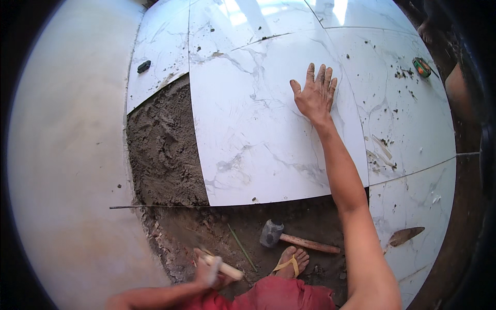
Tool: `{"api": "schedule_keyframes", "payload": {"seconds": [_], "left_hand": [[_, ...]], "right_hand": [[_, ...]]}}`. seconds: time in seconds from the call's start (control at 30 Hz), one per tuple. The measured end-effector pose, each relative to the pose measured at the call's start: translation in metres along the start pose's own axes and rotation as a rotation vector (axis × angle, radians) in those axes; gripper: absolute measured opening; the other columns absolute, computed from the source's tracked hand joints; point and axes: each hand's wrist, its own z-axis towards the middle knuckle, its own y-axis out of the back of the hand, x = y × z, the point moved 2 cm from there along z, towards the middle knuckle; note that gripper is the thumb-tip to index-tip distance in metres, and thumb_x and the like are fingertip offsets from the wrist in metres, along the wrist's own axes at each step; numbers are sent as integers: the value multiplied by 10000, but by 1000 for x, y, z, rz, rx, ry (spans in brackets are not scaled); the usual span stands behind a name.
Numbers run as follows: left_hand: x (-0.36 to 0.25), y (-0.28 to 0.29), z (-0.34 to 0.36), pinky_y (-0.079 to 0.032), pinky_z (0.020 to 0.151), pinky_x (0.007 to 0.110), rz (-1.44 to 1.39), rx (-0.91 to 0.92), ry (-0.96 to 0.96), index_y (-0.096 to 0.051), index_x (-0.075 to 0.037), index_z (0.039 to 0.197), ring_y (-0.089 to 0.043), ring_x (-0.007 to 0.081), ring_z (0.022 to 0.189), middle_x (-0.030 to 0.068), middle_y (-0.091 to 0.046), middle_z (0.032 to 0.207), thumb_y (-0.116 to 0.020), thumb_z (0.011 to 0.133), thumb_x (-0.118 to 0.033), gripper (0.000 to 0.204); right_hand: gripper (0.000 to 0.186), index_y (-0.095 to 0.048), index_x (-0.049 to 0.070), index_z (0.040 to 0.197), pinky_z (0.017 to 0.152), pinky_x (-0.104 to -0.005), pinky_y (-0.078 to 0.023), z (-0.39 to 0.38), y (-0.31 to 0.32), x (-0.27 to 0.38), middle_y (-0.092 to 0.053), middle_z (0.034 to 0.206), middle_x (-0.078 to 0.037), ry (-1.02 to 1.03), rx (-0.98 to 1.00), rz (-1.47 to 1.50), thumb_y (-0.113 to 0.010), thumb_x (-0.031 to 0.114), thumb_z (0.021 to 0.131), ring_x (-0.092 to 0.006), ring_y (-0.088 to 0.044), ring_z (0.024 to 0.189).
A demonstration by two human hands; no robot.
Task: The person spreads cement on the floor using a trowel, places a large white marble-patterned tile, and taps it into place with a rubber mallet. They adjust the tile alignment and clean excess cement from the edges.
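With its fingers spread, my right hand (316,98) lies over the far right part of a large white marble-patterned tile (258,129). My left hand (206,271) is low at the left, near my knee, blurred by motion. It is closed around a pale wooden piece (230,270), like a stick or a tool's handle; its other end is hidden by the hand. A rubber mallet (271,233) with a wooden handle rests on the dirt between the tile and my sandalled foot. Left of the tile spreads a strip of rough grey mortar (164,150).
A pointed trowel (406,236) lies on the right-hand tiles, with a green-orange tape measure (422,67) farther up. A small dark object (143,66) sits at the far left. A string line (155,206) crosses below the mortar, above a thin green stick (242,247). A pale wall (67,155) borders the left.
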Motion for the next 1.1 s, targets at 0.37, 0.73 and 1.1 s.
{"api": "schedule_keyframes", "payload": {"seconds": [0.37, 0.73, 1.1], "left_hand": [[-443, 75, 147, -506, 710, 428, 807, -289, -1008, -496, -53, 1100, -663, 309, 799, 180, -644, 881, -643, 881, -293, 357], [-648, -59, 142, -503, 767, 461, 1203, -345, -1390, -559, -96, 1200, -664, 335, 929, 154, -686, 1027, -477, 918, -263, 338], [-644, -58, 161, -524, 674, 459, 1352, -283, -1454, -572, -69, 1161, -681, 339, 814, 174, -691, 885, -498, 878, -122, 298]], "right_hand": [[760, -226, 25, 1501, 1177, -517, -19, 9, -14, -8, -167, 1557, -236, -32, -110, -112, -398, 515, 945, -369, -97, 1459], [759, -177, 74, 1522, 1179, -501, 14, 10, 2, -3, -104, 1584, -187, -105, 55, -121, -357, 535, 947, -332, -44, 1471], [768, -193, 97, 1524, 1183, -491, -3, 10, -4, 0, -139, 1579, -174, -123, 8, -177, -380, 551, 933, -317, -58, 1472]]}}
